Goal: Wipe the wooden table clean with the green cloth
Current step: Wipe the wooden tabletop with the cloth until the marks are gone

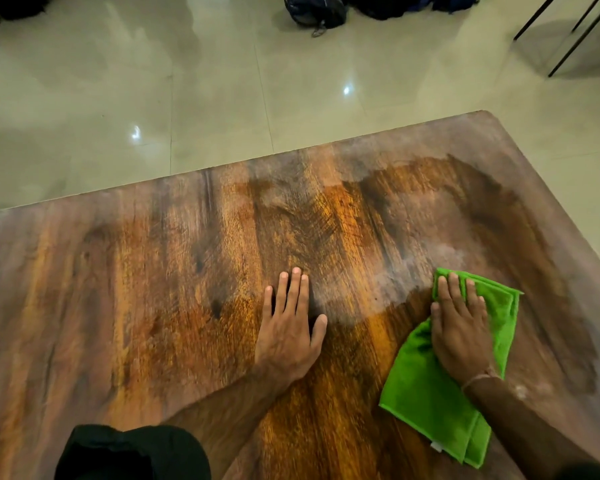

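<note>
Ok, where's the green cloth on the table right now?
In the head view the green cloth lies flat on the near right part of the wooden table, pressed under the right hand, with the left hand flat on bare wood beside it.

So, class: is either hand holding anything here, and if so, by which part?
The right hand presses flat on the far half of the green cloth, pinning rather than gripping it. The left hand lies open on the wooden table, holding nothing.
</note>
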